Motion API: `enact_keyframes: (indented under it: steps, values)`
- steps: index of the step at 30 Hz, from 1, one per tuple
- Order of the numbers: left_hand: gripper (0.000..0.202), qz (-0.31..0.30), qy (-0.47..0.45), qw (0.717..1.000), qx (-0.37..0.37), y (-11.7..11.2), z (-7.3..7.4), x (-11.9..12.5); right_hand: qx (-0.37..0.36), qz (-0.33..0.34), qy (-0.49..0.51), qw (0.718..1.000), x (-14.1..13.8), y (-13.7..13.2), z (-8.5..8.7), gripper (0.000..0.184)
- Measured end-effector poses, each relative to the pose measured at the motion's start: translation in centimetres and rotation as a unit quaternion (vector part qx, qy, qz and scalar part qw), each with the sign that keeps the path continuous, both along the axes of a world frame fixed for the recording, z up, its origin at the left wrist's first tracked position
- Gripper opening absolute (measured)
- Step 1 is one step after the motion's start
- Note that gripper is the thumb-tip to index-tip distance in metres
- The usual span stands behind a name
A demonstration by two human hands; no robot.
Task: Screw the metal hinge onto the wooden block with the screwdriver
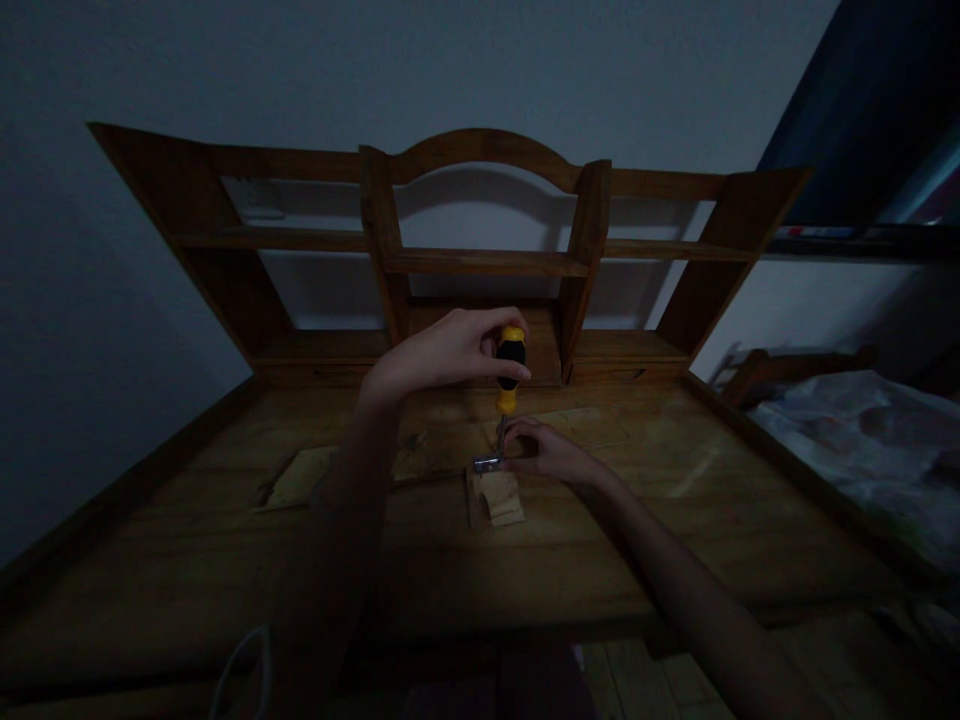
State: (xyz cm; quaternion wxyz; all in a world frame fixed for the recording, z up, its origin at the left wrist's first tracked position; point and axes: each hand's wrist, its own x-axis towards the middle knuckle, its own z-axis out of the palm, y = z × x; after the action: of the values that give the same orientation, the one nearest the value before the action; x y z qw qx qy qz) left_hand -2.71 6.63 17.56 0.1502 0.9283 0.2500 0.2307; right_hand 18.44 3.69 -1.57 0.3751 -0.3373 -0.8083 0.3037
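My left hand is closed around the handle of a screwdriver with a yellow and black grip, held upright with its shaft pointing down. My right hand reaches in from the right, its thumb and fingers pinched at the end of a small silver metal fitting, close beside the screwdriver's shaft. The fitting rests at the top of a small light wooden piece with a curved part, lying on the desk. Where the screwdriver's tip meets the fitting is too dark and small to make out.
A wooden shelf unit stands at the back of the desk against the wall. Pale worn patches mark the desktop at left. A plastic-covered heap lies at the right, and a white cable hangs at the lower left.
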Motion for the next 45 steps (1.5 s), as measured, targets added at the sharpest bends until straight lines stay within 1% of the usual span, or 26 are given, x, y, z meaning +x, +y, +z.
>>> enact_keyframes:
  steps: [5, 10, 17, 23, 28, 38, 45]
  values:
    - [0.045, 0.015, -0.028, 0.999, 0.019, -0.3, 0.3, -0.1, 0.006, -0.003, 0.000, 1.000, 0.1, 0.1, -0.1, 0.025]
    - [0.045, 0.018, -0.035, 0.998, 0.043, 0.3, 0.0, -0.3, 0.001, 0.002, 0.005, 1.000, 0.0, -0.1, 0.1, 0.022]
    - [0.043, 0.011, -0.031, 0.999, 0.037, 0.7, -0.3, -0.5, -0.002, 0.001, 0.002, 1.000, -0.2, -0.2, 0.5, 0.022]
    - [0.042, 0.005, -0.016, 0.999, 0.050, 0.3, -0.2, -0.2, 0.007, 0.014, 0.010, 1.000, -0.1, -0.1, 0.2, 0.021]
    - [0.043, -0.004, -0.011, 0.999, 0.051, -0.1, 0.0, 0.0, 0.005, 0.001, 0.005, 1.000, -0.1, 0.0, 0.0, 0.021]
    - [0.042, 0.008, -0.016, 0.999, 0.049, 0.5, -0.3, -0.2, -0.005, 0.003, -0.003, 1.000, -0.1, -0.1, 0.3, 0.020]
    - [0.043, 0.027, -0.019, 0.998, 0.055, 0.8, -0.4, -0.4, 0.008, 0.003, -0.003, 1.000, -0.1, -0.2, 0.4, 0.020]
